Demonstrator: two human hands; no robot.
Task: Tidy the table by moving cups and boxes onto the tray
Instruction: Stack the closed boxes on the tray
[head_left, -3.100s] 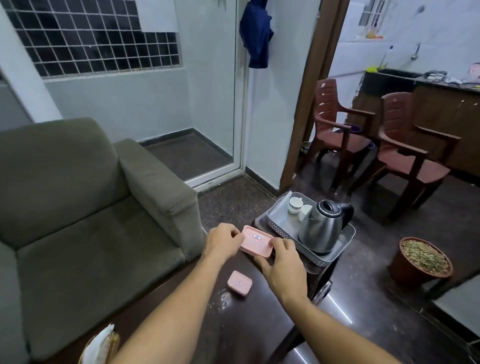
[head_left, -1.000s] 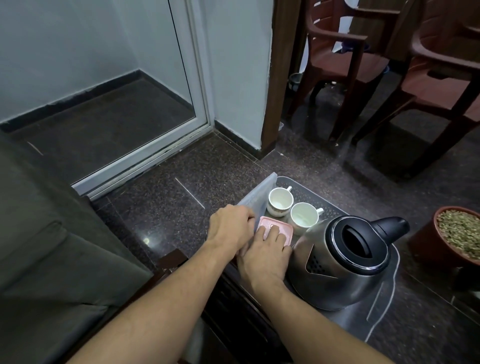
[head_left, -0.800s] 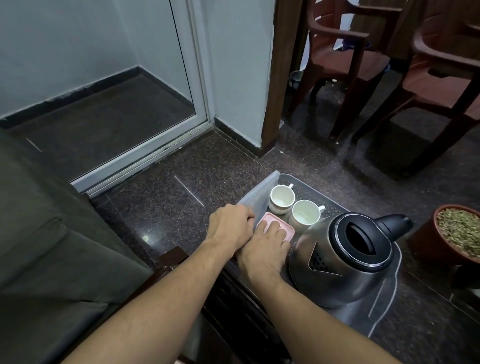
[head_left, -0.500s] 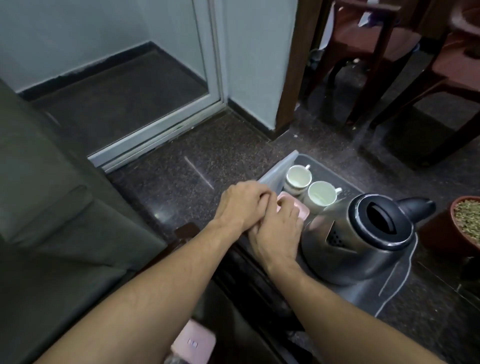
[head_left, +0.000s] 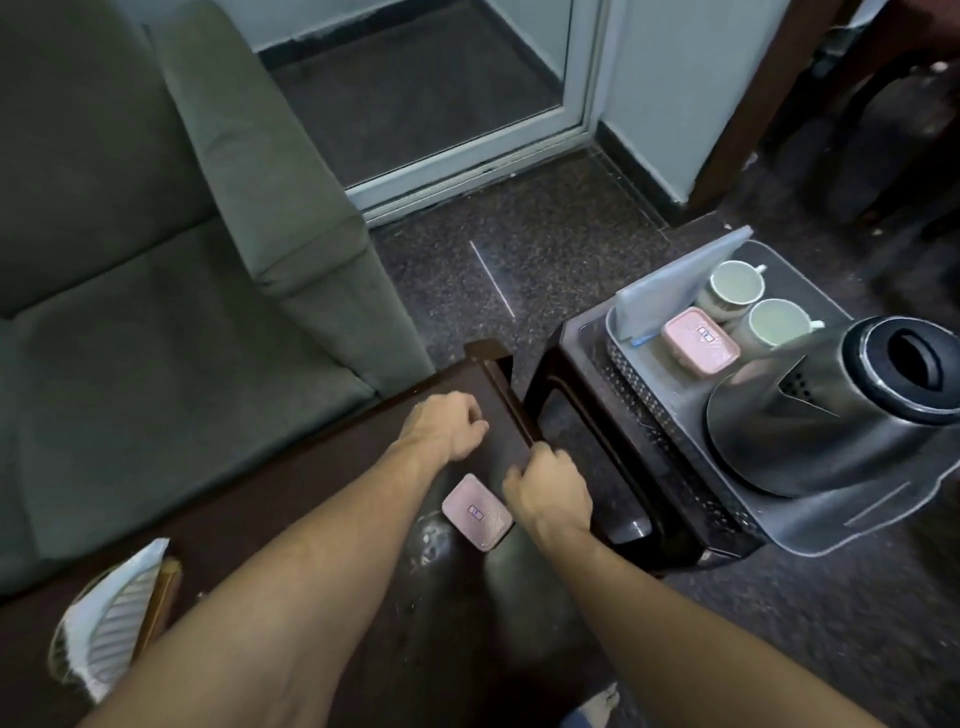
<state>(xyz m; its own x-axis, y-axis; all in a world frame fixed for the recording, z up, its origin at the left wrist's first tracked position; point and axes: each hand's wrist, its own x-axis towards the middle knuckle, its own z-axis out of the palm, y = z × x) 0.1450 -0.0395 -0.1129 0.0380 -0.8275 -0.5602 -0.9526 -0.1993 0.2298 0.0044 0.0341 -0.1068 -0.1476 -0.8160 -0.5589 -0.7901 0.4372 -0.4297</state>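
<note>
Head view: both hands hover over the corner of the dark table (head_left: 311, 493), the left hand (head_left: 447, 426) and right hand (head_left: 550, 486) each curled in a loose fist, holding nothing. The step in hand, I judge, is fetching the second pink box (head_left: 477, 512), which lies flat on the table at the right hand's 8 o'clock, just beside it. Pinch its long sides, lift it clear, and set it beside the first pink box (head_left: 698, 340) on the tray (head_left: 641, 382) at 2 o'clock, keeping off the kettle (head_left: 841, 410). Count: two boxes, two white cups (head_left: 732, 283), one kettle, one tray.

Green sofa (head_left: 156, 270), speckled dark floor (head_left: 545, 249), glass door (head_left: 415, 88).
</note>
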